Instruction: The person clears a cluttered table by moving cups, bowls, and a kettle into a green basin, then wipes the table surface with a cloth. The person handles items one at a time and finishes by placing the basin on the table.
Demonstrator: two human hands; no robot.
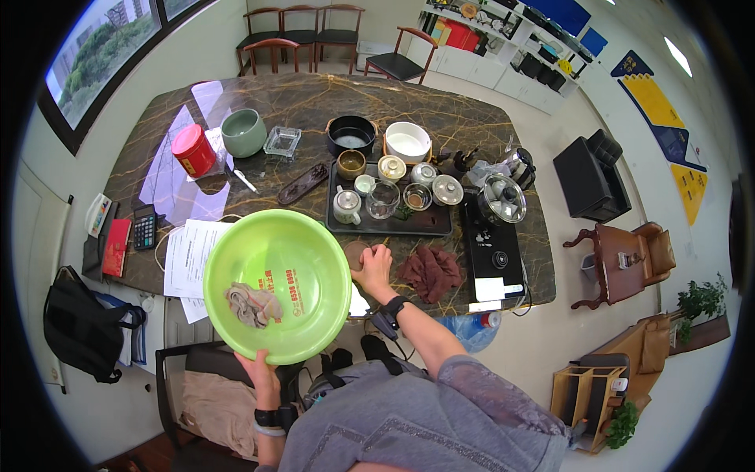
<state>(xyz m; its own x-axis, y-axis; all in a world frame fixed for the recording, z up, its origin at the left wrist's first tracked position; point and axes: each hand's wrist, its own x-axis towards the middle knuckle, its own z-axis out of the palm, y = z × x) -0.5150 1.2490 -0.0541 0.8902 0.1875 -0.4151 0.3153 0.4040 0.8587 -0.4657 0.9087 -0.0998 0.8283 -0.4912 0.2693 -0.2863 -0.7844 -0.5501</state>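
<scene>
A light green plastic basin (321, 236) with red printing is tilted at the table's front edge. Inside it lies a crumpled grey-beige cloth (253, 304). My left hand (259, 371) grips its near rim, thumb over the edge. Against the right rim is my right hand (375, 270), fingers curled; whether it holds the rim or something small cannot be told. Just behind those fingers a brown round coaster (355, 252) is partly covered. A bunched dark red-brown cloth (432, 274) lies to the right of my right hand.
Behind the basin stands a tea tray (389, 226) with a teapot, cups and lidded bowls. A black electric stove (492, 253) bears a glass pot (501, 199). Papers (191, 253) extend under the basin's left side. A chair (218, 357) stands near my left arm.
</scene>
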